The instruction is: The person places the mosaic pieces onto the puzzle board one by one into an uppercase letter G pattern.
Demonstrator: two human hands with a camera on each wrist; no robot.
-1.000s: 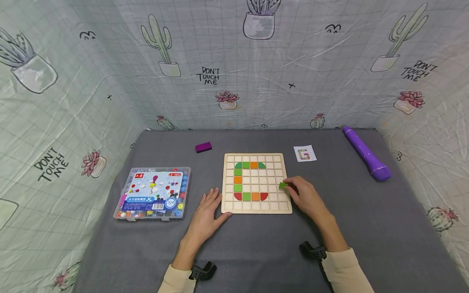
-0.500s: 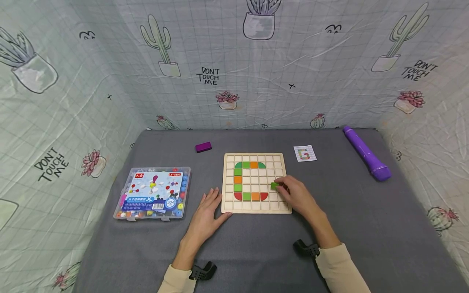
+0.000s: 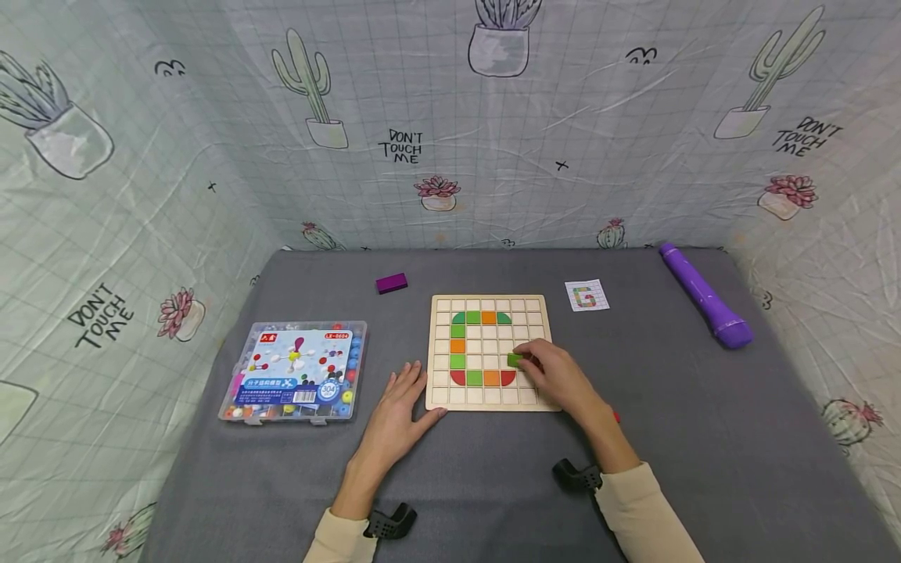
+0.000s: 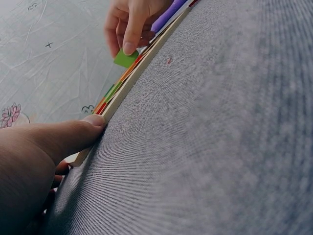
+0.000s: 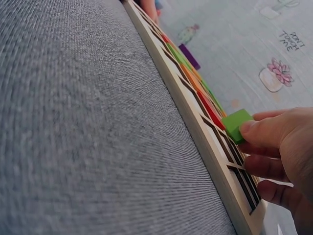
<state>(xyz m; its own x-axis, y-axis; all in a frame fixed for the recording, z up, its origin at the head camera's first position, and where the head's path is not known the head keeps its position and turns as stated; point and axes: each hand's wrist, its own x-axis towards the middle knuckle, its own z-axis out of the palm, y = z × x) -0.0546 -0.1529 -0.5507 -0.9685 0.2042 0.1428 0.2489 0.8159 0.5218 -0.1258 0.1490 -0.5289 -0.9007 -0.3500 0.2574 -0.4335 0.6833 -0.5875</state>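
Note:
My right hand (image 3: pixel 556 374) pinches a green square tile (image 3: pixel 515 360) between thumb and fingers, over the right part of a wooden grid board (image 3: pixel 486 406). In the right wrist view the tile (image 5: pixel 236 126) is tilted, close by a red tile (image 5: pixel 210 110) set in the board. Green, orange and red tiles, some with rounded corners, form a C shape on the grid, such as the orange tile (image 3: pixel 457 346). My left hand (image 3: pixel 397 408) rests at the board's near left corner, fingers extended along the side; its thumb (image 4: pixel 93 121) touches the near edge.
On the left lies a clear plastic box (image 3: pixel 294 371) of coloured beads with a printed label. A purple block (image 3: pixel 391 283) and a patterned card (image 3: pixel 587 295) sit behind the board. At right is a purple microphone-like stick (image 3: pixel 706 295). A small red piece (image 3: pixel 616 417) peeks out beside my right wrist.
The right hand has carried the green tile leftward from the board's right edge to just above the red corner tile. A red piece now shows beside that wrist. The left hand stays put.

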